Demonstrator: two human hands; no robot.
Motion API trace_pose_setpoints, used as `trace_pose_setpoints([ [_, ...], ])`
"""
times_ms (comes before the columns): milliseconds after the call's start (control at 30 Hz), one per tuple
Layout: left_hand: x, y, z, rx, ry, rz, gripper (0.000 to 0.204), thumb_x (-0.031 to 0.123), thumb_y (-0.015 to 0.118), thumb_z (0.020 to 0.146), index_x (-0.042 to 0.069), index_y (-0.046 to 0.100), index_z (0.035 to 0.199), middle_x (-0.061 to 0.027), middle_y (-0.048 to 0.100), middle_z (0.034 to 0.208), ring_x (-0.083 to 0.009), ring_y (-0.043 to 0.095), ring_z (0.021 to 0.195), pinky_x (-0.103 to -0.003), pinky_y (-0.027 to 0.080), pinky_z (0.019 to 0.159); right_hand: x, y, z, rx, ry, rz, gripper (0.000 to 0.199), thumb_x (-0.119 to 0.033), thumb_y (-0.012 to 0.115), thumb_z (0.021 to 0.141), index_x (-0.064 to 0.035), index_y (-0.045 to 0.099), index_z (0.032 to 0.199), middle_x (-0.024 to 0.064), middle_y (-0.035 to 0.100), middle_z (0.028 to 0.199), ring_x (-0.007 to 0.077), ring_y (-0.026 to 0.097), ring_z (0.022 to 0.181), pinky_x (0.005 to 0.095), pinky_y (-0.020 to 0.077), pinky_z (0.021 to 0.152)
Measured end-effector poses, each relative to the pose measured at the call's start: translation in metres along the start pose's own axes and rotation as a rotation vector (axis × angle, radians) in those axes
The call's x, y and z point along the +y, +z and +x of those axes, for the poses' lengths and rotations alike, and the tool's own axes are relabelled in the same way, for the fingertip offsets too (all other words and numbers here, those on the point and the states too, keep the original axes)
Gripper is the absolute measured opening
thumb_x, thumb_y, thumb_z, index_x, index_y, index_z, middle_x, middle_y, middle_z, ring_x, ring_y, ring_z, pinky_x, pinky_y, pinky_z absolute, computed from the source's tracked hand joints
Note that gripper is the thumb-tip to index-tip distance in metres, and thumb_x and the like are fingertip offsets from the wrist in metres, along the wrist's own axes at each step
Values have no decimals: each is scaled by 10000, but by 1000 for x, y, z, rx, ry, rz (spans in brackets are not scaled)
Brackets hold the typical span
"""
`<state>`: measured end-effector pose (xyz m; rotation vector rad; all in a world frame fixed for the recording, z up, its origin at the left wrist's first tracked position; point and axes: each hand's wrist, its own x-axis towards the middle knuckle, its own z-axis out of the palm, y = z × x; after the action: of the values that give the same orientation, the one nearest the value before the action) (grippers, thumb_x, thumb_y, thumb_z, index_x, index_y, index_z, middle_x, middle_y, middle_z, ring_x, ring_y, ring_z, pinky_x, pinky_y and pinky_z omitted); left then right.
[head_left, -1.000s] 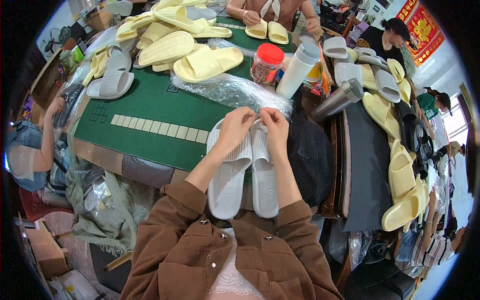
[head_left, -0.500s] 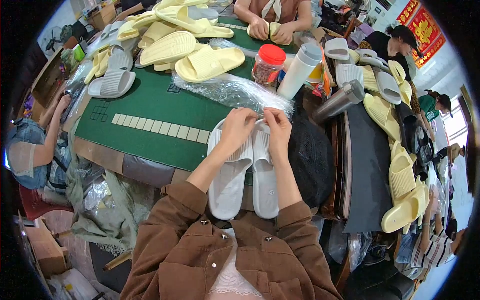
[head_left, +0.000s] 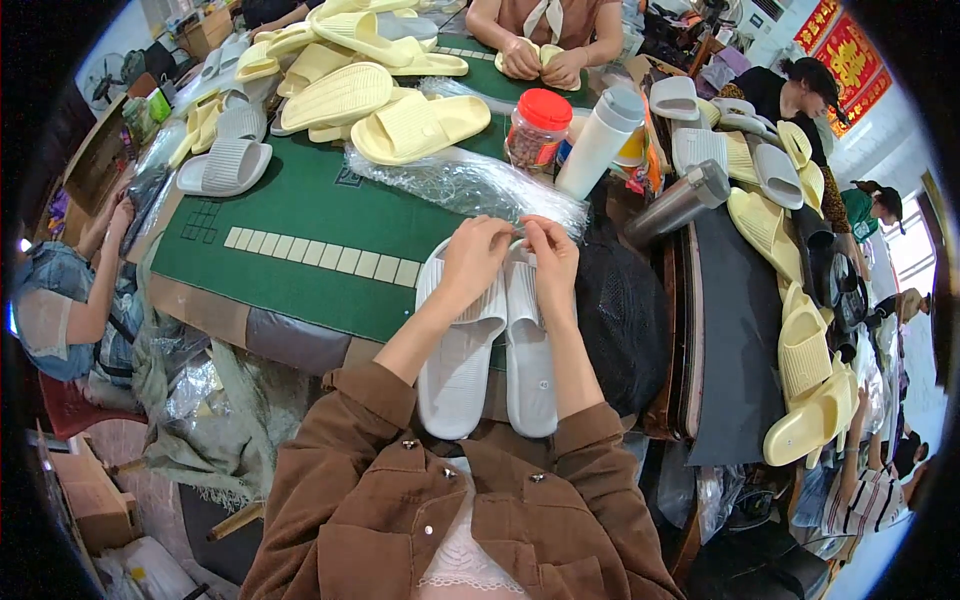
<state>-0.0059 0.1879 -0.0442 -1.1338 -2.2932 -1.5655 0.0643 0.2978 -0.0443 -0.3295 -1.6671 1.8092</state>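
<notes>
Two pale grey slide slippers lie side by side at the table's near edge, heels toward me. My left hand [head_left: 474,262] is over the toe end of the left slipper [head_left: 455,375], fingers pinched together. Over the toe of the right slipper [head_left: 531,375] is my right hand [head_left: 551,258], also closed in a pinch. The fingertips of both hands nearly meet between the two toes. Whatever they pinch is too small or hidden to make out. Both wrists rest close above the slipper straps.
A green mat [head_left: 300,290] covers the table. Clear plastic wrap [head_left: 460,185], a red-lidded jar [head_left: 538,130], a white bottle [head_left: 600,145] and a steel flask [head_left: 680,205] stand beyond my hands. Yellow slippers [head_left: 420,128] pile up at the back. Across the table, a person's hands [head_left: 543,65] hold yellow slippers.
My hands stay at the slipper toes; the right fingers have shifted slightly left. The person across has moved their hands a little. The grey slippers have hardly moved.
</notes>
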Motion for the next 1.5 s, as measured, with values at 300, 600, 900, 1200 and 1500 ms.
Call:
trace_pose_setpoints([
  [300,8,-20,15,-74,19,248,124,55,574,820,28,665,900,-135,651,830,-342,607,759,-393,486,677,1,-1,0,62,-19,-16,171,-139,576,925,-19,684,984,-16,624,856,43,489,700,204,412,675],
  [600,-3,-14,13,-109,-216,-295,149,52,532,903,4,652,979,-112,665,807,-167,634,675,-304,495,591,3,-3,0,-1,-6,-54,166,-114,589,911,-6,679,998,10,636,915,57,518,700,204,430,654],
  [900,-12,-3,6,-104,74,-41,144,-21,581,797,-24,635,931,-168,606,821,-328,604,735,-359,482,649,6,1,0,-62,-15,-95,165,-82,596,896,-2,678,1015,43,661,938,75,548,692,217,454,621],
  [1200,-6,-4,4,-75,-55,-5,109,63,571,824,51,666,878,-138,597,841,-347,602,772,-418,477,678,1,2,-3,7,-46,-68,166,-104,578,921,-26,685,1021,17,648,1010,46,525,724,197,437,676],
  [1500,-16,-9,9,78,-27,-26,102,11,578,837,17,658,899,-127,635,842,-245,628,716,-329,492,664,0,3,-2,3,-94,-162,167,-115,582,917,-28,697,1002,23,635,965,61,531,741,211,429,664],
])
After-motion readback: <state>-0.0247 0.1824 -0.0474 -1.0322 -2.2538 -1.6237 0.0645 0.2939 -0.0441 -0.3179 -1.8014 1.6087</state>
